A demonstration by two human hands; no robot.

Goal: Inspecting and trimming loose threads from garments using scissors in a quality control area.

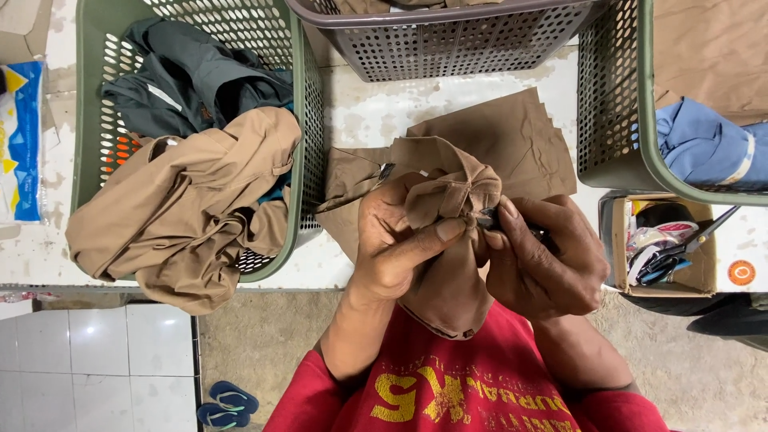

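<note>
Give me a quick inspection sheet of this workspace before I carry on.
Surface: worn white worktop, stained.
Job's things: bunched tan cloth garment pinched by both hands; small dark tool in right hand.
Clutter: green perforated basket of tan and dark clothes; grey basket; cardboard box with scissors.
Fingers: left hand and right hand closed on garment.
Cables: nothing seen.
Surroundings: blue sandals on floor.

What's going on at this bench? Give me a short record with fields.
Left hand: left hand pinches a fold of the brown garment
Right hand: right hand grips a small dark tool against the fold
Left of hands: green basket with brown and dark clothes
Right of hands: small box holding scissors
</note>
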